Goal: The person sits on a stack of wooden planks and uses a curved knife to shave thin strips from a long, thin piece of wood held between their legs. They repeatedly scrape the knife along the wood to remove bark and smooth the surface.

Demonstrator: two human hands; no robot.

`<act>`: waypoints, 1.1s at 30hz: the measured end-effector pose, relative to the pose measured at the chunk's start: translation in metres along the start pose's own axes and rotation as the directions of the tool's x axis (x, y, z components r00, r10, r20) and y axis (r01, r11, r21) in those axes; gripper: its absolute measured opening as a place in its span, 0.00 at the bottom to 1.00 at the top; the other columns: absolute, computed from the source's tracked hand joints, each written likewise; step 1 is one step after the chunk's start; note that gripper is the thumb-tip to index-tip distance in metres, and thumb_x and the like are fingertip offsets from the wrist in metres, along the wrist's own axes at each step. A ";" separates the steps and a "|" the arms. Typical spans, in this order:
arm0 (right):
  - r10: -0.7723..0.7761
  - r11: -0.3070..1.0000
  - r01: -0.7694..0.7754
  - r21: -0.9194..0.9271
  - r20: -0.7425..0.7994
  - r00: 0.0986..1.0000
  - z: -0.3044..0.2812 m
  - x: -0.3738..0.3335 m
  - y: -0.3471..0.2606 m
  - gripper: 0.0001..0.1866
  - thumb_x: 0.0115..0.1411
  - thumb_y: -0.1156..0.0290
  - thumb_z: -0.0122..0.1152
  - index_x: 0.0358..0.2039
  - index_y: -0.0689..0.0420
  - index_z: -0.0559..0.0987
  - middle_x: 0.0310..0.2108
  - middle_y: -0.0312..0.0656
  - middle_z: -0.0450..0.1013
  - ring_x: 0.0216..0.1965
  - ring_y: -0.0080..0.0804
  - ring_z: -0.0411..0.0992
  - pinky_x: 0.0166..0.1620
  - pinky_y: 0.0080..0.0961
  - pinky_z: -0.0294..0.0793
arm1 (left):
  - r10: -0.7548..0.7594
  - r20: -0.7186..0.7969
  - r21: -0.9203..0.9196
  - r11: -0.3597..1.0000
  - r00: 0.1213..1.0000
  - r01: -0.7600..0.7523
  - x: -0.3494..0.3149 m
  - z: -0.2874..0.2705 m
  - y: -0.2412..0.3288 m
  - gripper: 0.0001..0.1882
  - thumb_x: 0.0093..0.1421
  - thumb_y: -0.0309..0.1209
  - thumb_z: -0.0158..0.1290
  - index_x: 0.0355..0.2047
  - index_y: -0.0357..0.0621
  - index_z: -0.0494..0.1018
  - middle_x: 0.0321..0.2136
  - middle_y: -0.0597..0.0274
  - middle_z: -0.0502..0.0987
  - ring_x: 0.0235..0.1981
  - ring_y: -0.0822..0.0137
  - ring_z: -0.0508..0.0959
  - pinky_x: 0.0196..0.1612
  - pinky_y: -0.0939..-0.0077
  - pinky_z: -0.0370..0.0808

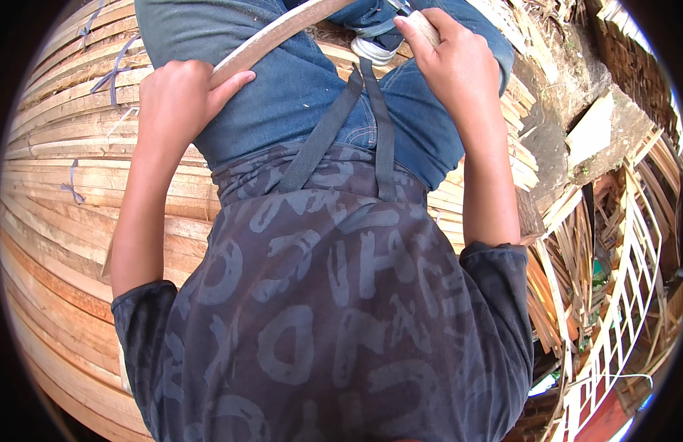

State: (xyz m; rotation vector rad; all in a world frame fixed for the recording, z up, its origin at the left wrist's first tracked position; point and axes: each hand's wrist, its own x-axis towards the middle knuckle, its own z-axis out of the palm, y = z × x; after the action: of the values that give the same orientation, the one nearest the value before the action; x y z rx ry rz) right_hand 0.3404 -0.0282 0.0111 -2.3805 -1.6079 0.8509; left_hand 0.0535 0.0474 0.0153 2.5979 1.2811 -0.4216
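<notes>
My left hand [176, 96] is wrapped round the near end of a long wooden strip [275, 35], its thumb lying along the wood. Over my lap the strip slants up to the right, its far end cut off by the upper edge. In my right hand [459, 70] is a wooden-handled tool [424, 28], gripped with the thumb on the pale handle. A bit of dark metal shows at the handle's front; the rest of the tool is out of sight. Both hands rest close above my jeans [275, 110].
Bundles of wooden slats [54, 177], tied with blue string [113, 74], fill the left side beneath me. At the right lie stone blocks [555, 140], thin wood scraps [577, 258] and a pale lattice [614, 309]. A shoe [375, 50] shows between my knees.
</notes>
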 end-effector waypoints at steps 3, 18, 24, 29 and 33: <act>-0.020 0.993 0.016 -0.118 -0.031 0.999 0.009 0.005 0.009 0.23 0.58 0.42 0.56 0.38 0.48 0.82 0.26 0.49 0.78 0.33 0.53 0.77 0.36 0.42 0.76 | -0.009 -0.002 -0.029 1.000 1.000 0.009 -0.002 0.001 0.000 0.36 0.50 0.62 0.57 0.09 0.37 0.72 0.07 0.48 0.68 0.11 0.50 0.73 0.17 0.63 0.69; 0.005 1.000 -0.007 -0.017 -0.109 0.994 -0.007 -0.002 0.010 0.23 0.58 0.45 0.58 0.38 0.52 0.82 0.27 0.51 0.78 0.33 0.51 0.77 0.36 0.37 0.75 | 0.003 -0.005 -0.009 1.000 1.000 -0.003 -0.001 -0.001 0.001 0.34 0.51 0.61 0.57 0.09 0.38 0.74 0.07 0.50 0.69 0.11 0.54 0.74 0.16 0.66 0.70; 0.034 0.985 -0.043 -0.169 -0.061 0.998 -0.008 0.006 0.024 0.25 0.59 0.42 0.55 0.38 0.51 0.82 0.27 0.52 0.77 0.34 0.53 0.77 0.38 0.39 0.75 | 0.007 0.002 -0.028 1.000 1.000 -0.007 0.000 -0.002 0.002 0.35 0.51 0.61 0.57 0.09 0.38 0.73 0.07 0.50 0.69 0.12 0.53 0.74 0.17 0.65 0.70; 0.059 0.955 -0.071 -0.288 -0.051 0.997 -0.009 0.010 0.033 0.25 0.60 0.41 0.54 0.41 0.49 0.82 0.29 0.52 0.78 0.36 0.55 0.76 0.39 0.42 0.75 | -0.013 0.067 -0.040 0.999 0.998 0.016 0.004 -0.003 0.002 0.35 0.50 0.61 0.57 0.09 0.37 0.73 0.08 0.49 0.70 0.13 0.51 0.75 0.18 0.63 0.71; 0.038 0.974 -0.050 -0.221 -0.058 0.998 -0.008 0.002 0.019 0.26 0.60 0.40 0.53 0.40 0.49 0.82 0.29 0.52 0.77 0.36 0.56 0.75 0.39 0.43 0.75 | -0.007 0.050 -0.027 1.000 0.999 0.008 0.003 -0.002 0.002 0.35 0.50 0.61 0.57 0.09 0.37 0.73 0.09 0.49 0.70 0.14 0.51 0.75 0.18 0.62 0.71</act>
State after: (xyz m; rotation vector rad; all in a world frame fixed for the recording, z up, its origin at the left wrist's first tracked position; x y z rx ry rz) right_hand 0.3610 -0.0326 0.0089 -2.5727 -1.7178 0.6375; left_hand 0.0566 0.0491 0.0161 2.5444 1.2722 -0.4650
